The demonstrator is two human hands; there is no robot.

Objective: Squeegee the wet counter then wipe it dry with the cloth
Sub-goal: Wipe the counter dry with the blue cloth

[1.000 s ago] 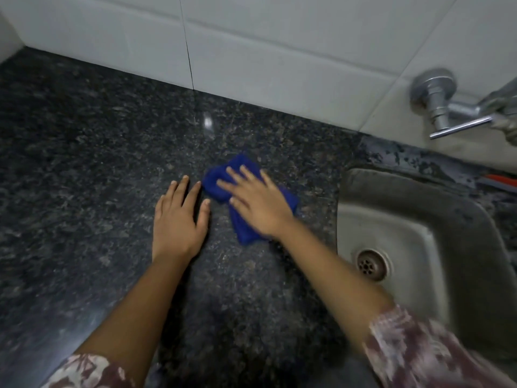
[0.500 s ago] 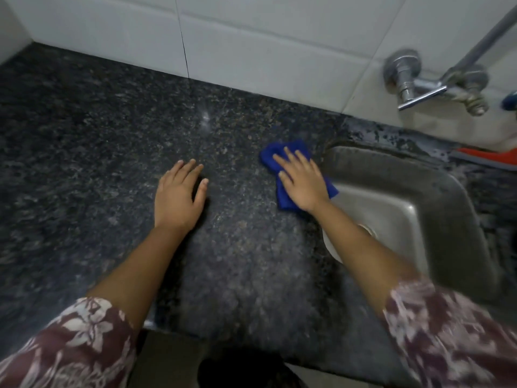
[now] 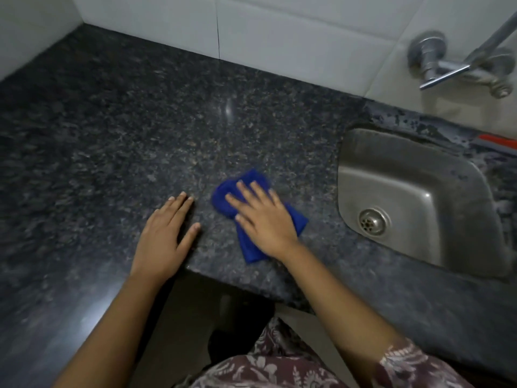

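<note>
Clearly the wiping step is in hand: the right hand [image 3: 264, 219] lies flat, fingers spread, pressing a crumpled blue microfibre cloth [image 3: 296, 219] onto the dark speckled granite counter [image 3: 126, 130], near its front edge and well to the left of the stainless steel sink [image 3: 458, 191]. That hand does not clench the cloth; it pins it under the palm, with blue folds showing past the fingertips and beside the wrist. The left hand [image 3: 165, 236] rests open and empty on the stone just beside the cloth, bracing the body.

To do this well, I would keep the palm's weight even so the whole pad of cloth drags, not only the leading folds. Strokes ought to overlap and run toward the sink, so any leftover film is pushed there and not smeared back. A bunched cloth covers little; refolding it flat would give a wider, drier face. The bracing hand should shift off each patch before the cloth reaches it. Near the front edge, a light touch keeps the cloth from slipping off. No squeegee can be clearly made out; an orange strip [image 3: 500, 141] at the far right is too cropped to identify.
</note>
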